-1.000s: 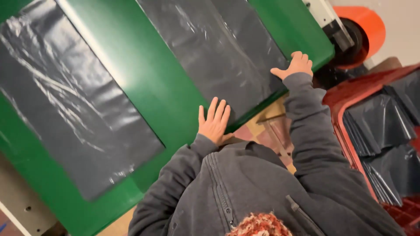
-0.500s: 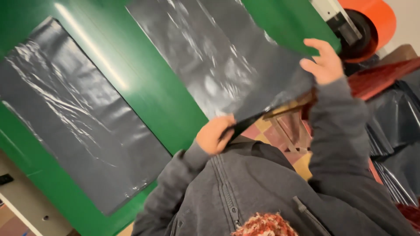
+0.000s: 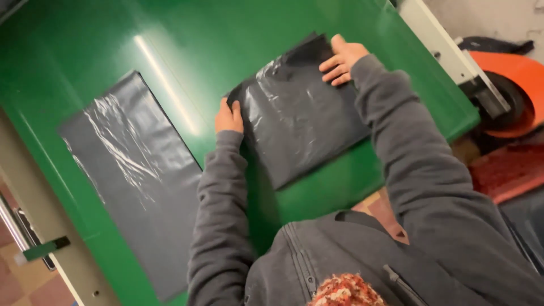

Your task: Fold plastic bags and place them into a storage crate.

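I am pressing a folded black plastic bag (image 3: pixel 300 122) flat on the green bench (image 3: pixel 187 39). My left hand (image 3: pixel 228 117) is curling over its left edge, fingers closed on the film; my right hand (image 3: pixel 341 58) is lying open, fingers spread on the far right corner. To fold well, I am keeping both edges aligned and taut. Another flat black bag (image 3: pixel 133 170) is lying to the left, apart.

the left hand (image 3: pixel 228 118) hides its fingertips under the folded black bag (image 3: pixel 303 116); the orange roll (image 3: pixel 513 90) is cut off at the right edge.
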